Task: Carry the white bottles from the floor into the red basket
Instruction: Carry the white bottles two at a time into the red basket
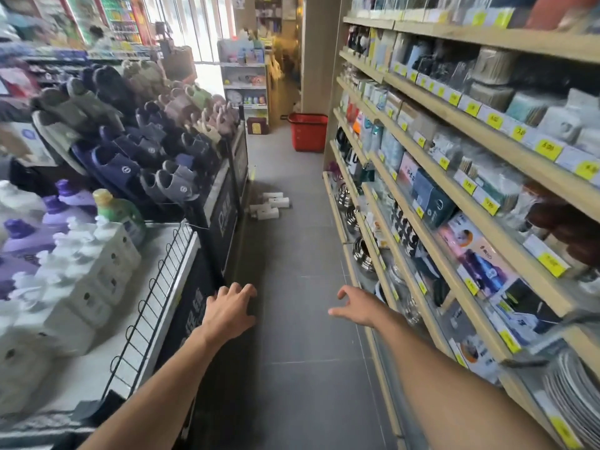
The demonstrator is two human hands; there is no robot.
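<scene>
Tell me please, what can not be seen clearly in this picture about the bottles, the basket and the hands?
All from the head view, the only one:
White bottles: far, small and overlapping beside the black display; their count is unsure.
Red basket: its own wall hides the inside, so the contents are unknown.
Left hand: whether it touches the display's edge is unclear.
Yellow price tags: blurred, unreadable.

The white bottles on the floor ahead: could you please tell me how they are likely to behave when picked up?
The white bottles look rigid, probably plastic, so they should keep their shape in a grip. Their sides seem flattish as they lie on the floor, so rolling looks unlikely. Fill and weight cannot be told from here.
</scene>
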